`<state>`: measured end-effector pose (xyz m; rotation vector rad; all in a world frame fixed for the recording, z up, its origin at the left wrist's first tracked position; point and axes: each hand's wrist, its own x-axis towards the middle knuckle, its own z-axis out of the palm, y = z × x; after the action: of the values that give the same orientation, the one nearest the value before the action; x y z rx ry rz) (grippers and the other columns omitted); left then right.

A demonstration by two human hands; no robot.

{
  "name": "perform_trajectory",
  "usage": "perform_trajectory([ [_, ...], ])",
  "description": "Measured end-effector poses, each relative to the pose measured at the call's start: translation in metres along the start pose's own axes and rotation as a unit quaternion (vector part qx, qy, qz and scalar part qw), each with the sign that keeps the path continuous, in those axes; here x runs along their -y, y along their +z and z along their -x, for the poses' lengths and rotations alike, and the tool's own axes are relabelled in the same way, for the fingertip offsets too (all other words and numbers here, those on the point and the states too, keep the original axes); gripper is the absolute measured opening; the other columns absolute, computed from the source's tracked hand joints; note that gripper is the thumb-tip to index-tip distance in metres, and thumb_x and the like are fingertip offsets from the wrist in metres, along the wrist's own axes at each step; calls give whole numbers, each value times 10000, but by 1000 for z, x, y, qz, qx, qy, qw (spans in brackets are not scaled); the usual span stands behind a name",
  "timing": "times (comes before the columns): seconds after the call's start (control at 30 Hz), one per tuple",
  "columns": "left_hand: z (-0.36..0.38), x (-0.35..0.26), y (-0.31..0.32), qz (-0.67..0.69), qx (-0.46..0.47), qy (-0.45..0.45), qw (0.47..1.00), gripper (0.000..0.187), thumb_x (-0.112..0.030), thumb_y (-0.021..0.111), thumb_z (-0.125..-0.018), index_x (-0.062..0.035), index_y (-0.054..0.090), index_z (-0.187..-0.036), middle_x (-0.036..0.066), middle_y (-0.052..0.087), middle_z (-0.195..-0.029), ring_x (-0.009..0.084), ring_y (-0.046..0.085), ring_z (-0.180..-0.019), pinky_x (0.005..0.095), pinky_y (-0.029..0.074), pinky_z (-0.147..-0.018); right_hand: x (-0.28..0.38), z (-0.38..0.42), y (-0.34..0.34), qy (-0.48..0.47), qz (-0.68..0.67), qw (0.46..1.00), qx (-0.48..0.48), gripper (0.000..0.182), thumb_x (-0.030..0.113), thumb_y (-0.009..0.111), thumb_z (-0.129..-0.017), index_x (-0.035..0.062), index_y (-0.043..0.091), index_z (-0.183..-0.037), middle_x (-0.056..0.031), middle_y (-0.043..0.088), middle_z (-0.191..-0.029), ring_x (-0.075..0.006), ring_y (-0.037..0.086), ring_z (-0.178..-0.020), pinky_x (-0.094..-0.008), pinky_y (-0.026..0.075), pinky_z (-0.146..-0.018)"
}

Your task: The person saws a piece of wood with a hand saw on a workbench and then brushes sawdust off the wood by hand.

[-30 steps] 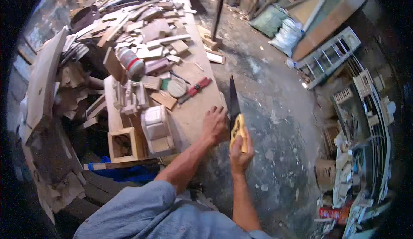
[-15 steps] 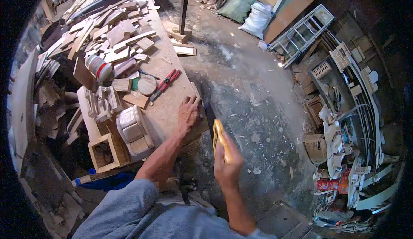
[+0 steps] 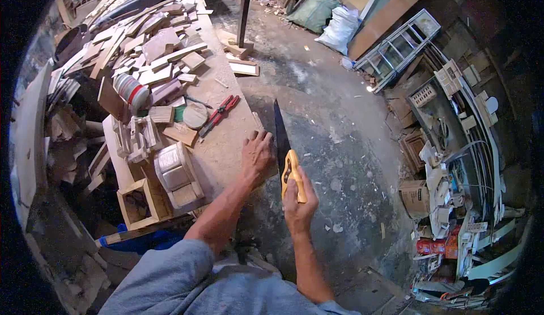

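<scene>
My right hand (image 3: 297,204) is wrapped round the yellow handle of a handsaw (image 3: 281,131). The dark blade points away from me, just off the bench's right edge. Close to its left side, my left hand (image 3: 258,155) bends its fingers over a narrow wood piece (image 3: 258,121) at that edge; the palm hides most of the piece. Left of this hand, a red-and-black hand tool (image 3: 221,114) lies on the wooden bench (image 3: 226,142), beside a round wood disc (image 3: 195,115).
Scrap wood (image 3: 161,54) is heaped over the bench's far part. A curved wood block (image 3: 177,173) and an open wooden box (image 3: 136,203) stand at the near left. A dark post (image 3: 245,15) rises beyond the bench. Boards and a carton (image 3: 414,198) line the right side.
My left hand has shifted slightly right and nearer to me. The saw handle has moved a little right and away, and the blade, blurred before, now shows clearly along the bench edge.
</scene>
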<state>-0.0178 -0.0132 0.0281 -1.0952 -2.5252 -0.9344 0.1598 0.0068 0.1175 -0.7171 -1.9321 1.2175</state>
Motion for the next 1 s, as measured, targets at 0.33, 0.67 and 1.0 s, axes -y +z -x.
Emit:
perform_trajectory([
  [0.33, 3, 13, 17, -43, -2, -11, 999, 245, -196, 620, -829, -111, 628, -1059, 62, 603, -1116, 298, 549, -1075, 434, 450, -846, 54, 31, -27, -6, 80, 996, 30, 397, 172, 593, -1006, -91, 595, -1304, -244, 681, -1211, -324, 689, -1087, -375, 538, -924],
  [0.67, -8, 16, 5, 57, 34, 27, 997, 240, -226, 647, -810, -105, 632, -1016, 73, 615, -1053, 310, 555, -1066, 459, 474, -861, 27, -18, 6, -29, 44, 998, 20, 321, 130, 615, -996, -78, 645, -1239, -222, 710, -1156, -270, 695, -1072, -356, 532, -928],
  [1.0, 5, 14, 11, -4, 42, -13, 999, 279, -196, 630, -827, -128, 616, -1097, 47, 599, -1122, 296, 536, -1098, 455, 465, -855, 3, 64, -37, -3, 25, 1000, 15, 373, 150, 567, -1028, -69, 588, -1328, -227, 673, -1253, -296, 685, -1109, -373, 535, -932],
])
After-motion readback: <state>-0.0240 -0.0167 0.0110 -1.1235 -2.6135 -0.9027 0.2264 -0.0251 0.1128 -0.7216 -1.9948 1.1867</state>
